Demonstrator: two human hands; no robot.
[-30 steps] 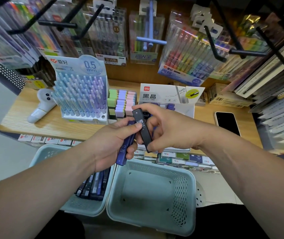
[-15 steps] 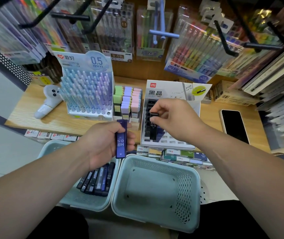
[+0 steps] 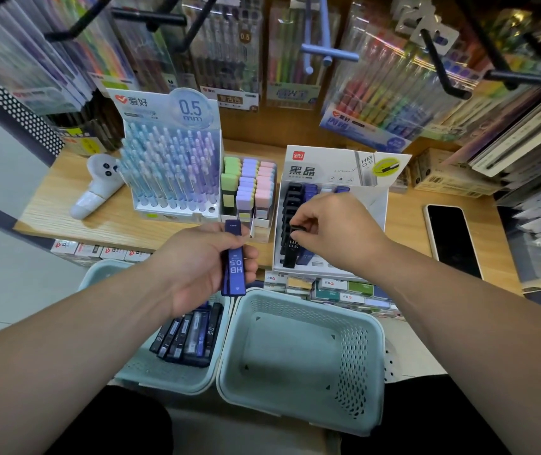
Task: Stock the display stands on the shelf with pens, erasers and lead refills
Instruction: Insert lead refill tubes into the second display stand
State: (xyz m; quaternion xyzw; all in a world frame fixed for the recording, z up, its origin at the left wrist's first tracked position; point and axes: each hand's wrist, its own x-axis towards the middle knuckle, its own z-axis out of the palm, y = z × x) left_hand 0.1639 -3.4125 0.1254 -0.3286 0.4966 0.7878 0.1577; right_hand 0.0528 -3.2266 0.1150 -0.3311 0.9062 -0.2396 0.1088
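Black refill (image 3: 293,251) sits at the front of the left column of the lead stand (image 3: 377,206). The right hand (image 3: 334,224) pinches its cap between thumb and fingertips. The left hand (image 3: 197,262) grips blue refills (image 3: 235,274) marked HB 0.5, count unclear, above the left basket (image 3: 164,376), which holds spare refills (image 3: 190,336). The lead stand rests on the shelf (image 3: 105,221), just right of the eraser stand (image 3: 249,188) and the pen stand (image 3: 170,159). A phone (image 3: 452,238) lies further right.

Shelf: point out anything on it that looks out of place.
A smartphone lies flat right of the lead refill stand, and a white handheld gadget lies tipped over left of the pen stand; neither looks like stock.
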